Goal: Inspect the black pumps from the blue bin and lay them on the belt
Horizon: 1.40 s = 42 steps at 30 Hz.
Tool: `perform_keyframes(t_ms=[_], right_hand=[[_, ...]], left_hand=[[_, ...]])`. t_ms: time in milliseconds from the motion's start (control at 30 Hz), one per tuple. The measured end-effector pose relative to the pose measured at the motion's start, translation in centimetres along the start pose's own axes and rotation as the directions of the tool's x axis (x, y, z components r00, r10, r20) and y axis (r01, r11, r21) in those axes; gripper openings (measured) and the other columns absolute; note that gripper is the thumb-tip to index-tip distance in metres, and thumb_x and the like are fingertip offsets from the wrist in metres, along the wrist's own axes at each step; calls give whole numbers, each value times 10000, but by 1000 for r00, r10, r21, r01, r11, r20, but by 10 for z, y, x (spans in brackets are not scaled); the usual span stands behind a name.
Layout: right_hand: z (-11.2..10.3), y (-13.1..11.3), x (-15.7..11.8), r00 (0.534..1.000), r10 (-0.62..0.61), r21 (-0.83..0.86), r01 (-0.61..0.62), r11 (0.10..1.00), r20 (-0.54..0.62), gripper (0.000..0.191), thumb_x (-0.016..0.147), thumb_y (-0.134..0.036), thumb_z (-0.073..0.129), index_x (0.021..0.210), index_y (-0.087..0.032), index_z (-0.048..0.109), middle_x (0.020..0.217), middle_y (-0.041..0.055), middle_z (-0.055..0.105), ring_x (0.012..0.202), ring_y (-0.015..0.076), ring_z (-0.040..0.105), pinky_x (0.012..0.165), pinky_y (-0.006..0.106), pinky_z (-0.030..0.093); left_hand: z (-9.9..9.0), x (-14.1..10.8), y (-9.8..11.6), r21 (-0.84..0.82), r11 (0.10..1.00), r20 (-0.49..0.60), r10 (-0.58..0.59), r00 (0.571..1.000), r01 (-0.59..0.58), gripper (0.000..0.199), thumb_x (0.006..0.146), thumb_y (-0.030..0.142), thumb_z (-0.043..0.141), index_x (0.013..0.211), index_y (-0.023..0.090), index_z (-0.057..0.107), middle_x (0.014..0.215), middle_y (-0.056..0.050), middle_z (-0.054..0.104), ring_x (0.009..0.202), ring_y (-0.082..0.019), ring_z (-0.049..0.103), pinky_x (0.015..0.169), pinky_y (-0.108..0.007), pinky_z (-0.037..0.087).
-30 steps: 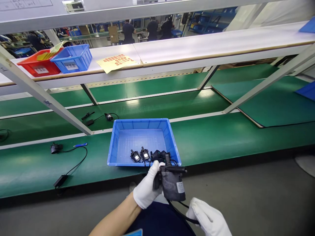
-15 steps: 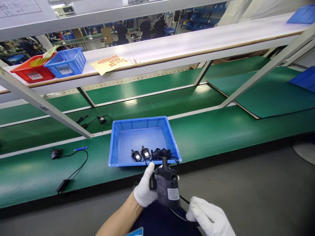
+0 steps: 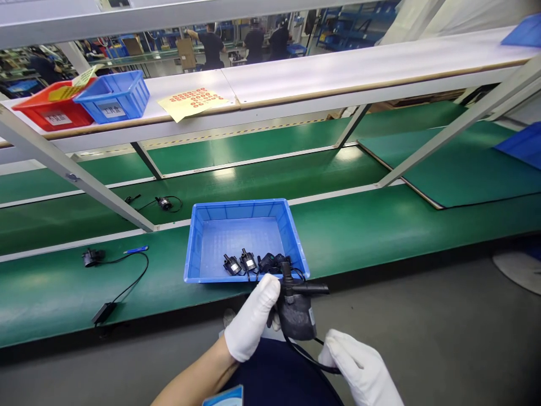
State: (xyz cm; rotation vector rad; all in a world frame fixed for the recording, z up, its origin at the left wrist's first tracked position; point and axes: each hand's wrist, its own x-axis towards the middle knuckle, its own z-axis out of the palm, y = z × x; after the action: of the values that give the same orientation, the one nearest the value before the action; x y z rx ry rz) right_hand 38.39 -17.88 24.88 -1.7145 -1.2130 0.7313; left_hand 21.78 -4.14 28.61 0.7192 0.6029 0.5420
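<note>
My gloved left hand (image 3: 253,320) grips a black water pump (image 3: 297,317) by its side, in front of the near rim of a blue bin (image 3: 240,211). The pump has one spout pointing up and another pointing right; a slice of its white label shows at the right edge. From it a black cable (image 3: 310,361) loops down to my gloved right hand (image 3: 359,361), whose fingers are closed on it. Inside the bin, several smaller-looking black pumps (image 3: 248,260) lie along the near side with their cables.
Left on the green bench (image 3: 359,234) lie another pump (image 3: 92,257), its adapter (image 3: 103,313) and a blue pen-like tool (image 3: 136,250). A pump (image 3: 164,203) rests on the belt behind. The shelf holds a red bin (image 3: 59,115), a small blue bin (image 3: 113,101) and a sticker sheet (image 3: 192,103).
My left hand has turned the pump: its label has swung to the right edge and a side spout now points right. The right hand still holds the cable.
</note>
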Motion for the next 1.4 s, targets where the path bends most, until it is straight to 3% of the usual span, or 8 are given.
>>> perform_keyframes(t_ms=[367,500,667,933,1100,1233,1333,1400], right_hand=[[-1,-6,-6,999,-5,-26,6,1000,34,599,1013,-577,447,564,-227,635,557,19,592,504,172,574,564,270,509],[-2,-13,-5,1000,-18,25,19,1000,-16,539,998,-581,476,635,-229,663,652,25,637,589,178,624,603,255,533],[-7,-16,-2,998,13,198,0,980,-64,587,1021,-672,315,988,-252,724,917,63,710,729,195,679,560,225,548],[-9,-28,14,990,-136,191,137,972,-20,587,1016,-697,318,979,-256,705,877,39,718,612,156,623,580,236,544],[-14,-33,32,961,-274,169,265,949,36,450,981,-630,539,823,-249,719,741,23,703,643,167,640,609,242,531],[-15,-20,34,914,-405,337,372,865,29,406,931,-652,602,906,-292,787,806,51,749,701,206,663,660,301,575],[-4,-9,33,996,-28,554,71,829,-86,459,857,-693,675,752,-250,730,664,31,651,566,167,577,487,256,499],[6,-9,37,965,258,685,-152,713,-54,493,771,-730,740,744,-241,678,549,-32,495,438,105,404,370,207,348]], left_hand=[[1,17,-2,-77,996,48,-36,998,39,689,693,823,715,972,194,725,707,11,599,595,-141,485,651,-286,409],[1,10,12,151,979,91,122,988,-135,629,732,787,709,921,186,725,835,-40,607,792,-209,535,821,-332,437],[-7,-7,16,530,616,288,515,807,-582,792,568,493,967,1243,195,677,1079,-112,633,942,-289,565,930,-386,422],[-30,11,-11,618,199,552,580,600,-761,1148,476,797,861,1416,274,460,990,-38,594,746,-201,513,731,-354,434],[-32,-1,2,630,299,510,538,672,-717,1199,457,868,802,1435,264,464,1059,-77,568,837,-248,549,787,-412,486],[-31,-9,22,450,500,300,696,652,-740,812,859,858,416,1397,267,556,1247,-120,592,1100,-302,578,1034,-481,438],[-35,-5,28,286,720,92,637,766,-633,686,988,730,284,1309,230,627,1165,-101,663,1013,-245,628,985,-430,486],[-40,0,25,205,819,42,539,841,-535,658,998,701,335,1229,181,666,1061,-99,695,912,-218,648,899,-388,519]])
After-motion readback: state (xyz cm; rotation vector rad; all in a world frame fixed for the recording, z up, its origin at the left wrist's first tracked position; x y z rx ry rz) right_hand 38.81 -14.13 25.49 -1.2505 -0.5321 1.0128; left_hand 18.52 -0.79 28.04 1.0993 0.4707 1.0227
